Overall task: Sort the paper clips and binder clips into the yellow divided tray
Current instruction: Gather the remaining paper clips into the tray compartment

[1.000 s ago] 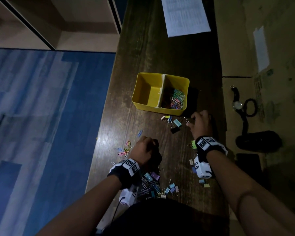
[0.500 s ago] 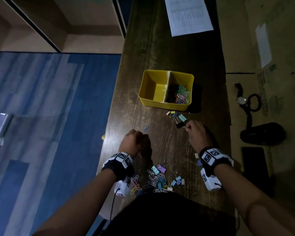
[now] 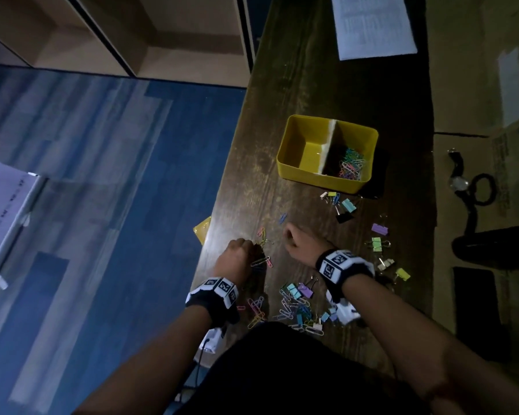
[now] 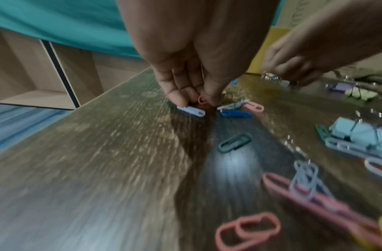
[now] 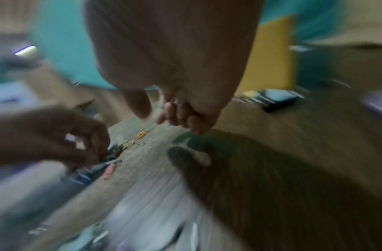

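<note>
Nearest the person's body, on the dark wooden tabletop (image 3: 297, 91), a mixed heap (image 3: 297, 307) of coloured paper clips and small binder clips lies between the two forearms, partly covered by the wrist bands and the dark clothing at the bottom edge of the head view. Just beyond it the left hand (image 3: 234, 256) is lowered to the surface near the left edge, its thumb and fingers (image 4: 177, 95) pinched together on a pink paper clip (image 4: 202, 99), with a pale blue clip (image 4: 191, 111) and a dark blue clip (image 4: 236, 113) touching or just beside the fingertips. A few more paper clips (image 3: 262, 235) lie scattered just past that hand. The right hand (image 3: 301, 245) hangs beside it, apart from the left, fingers loosely curled; the right wrist view is too blurred to tell whether it holds anything. To the right of that hand lie loose binder clips: purple (image 3: 379, 229), green (image 3: 376, 244) and yellow (image 3: 402, 274). A single blue paper clip (image 3: 282, 218) lies alone further out. Beyond it a small cluster with a light blue binder clip (image 3: 348, 205) and a black one (image 3: 344, 217) sits just in front of the yellow divided tray (image 3: 285, 163), whose right compartment holds a pile of coloured paper clips (image 3: 351, 166). Farthest off, a printed sheet of paper (image 3: 372, 25) lies on the tabletop, and dark straps and a watch (image 3: 458, 182) rest on the surface to the right.
</note>
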`<state>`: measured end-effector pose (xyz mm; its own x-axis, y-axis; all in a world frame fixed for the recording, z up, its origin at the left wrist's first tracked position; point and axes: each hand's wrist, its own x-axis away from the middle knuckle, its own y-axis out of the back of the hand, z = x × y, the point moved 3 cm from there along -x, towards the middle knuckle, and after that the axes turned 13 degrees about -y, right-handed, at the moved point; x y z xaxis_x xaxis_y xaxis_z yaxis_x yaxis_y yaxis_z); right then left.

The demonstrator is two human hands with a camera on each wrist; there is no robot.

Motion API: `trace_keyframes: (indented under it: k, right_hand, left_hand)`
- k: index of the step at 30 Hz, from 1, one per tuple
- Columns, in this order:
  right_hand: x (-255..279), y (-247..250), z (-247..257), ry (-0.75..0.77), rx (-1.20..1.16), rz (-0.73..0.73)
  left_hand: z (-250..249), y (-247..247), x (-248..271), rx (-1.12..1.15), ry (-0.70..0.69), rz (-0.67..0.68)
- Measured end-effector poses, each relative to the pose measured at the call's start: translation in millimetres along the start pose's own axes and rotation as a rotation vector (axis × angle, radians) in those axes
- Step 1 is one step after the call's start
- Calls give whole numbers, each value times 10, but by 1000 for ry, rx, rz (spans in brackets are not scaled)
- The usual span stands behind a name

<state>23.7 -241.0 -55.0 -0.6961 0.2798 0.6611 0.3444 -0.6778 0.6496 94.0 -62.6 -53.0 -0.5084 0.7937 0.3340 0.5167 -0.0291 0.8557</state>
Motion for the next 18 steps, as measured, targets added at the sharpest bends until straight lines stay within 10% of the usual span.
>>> trace_keyframes:
  k: [7, 18]
  right_hand:
    - [-363, 129, 161, 66, 295, -200]
    - [-217, 44, 25, 2, 87, -198]
  left_hand:
    - [129, 167, -72, 201, 36, -90]
    - [86, 181, -534, 109, -21, -62]
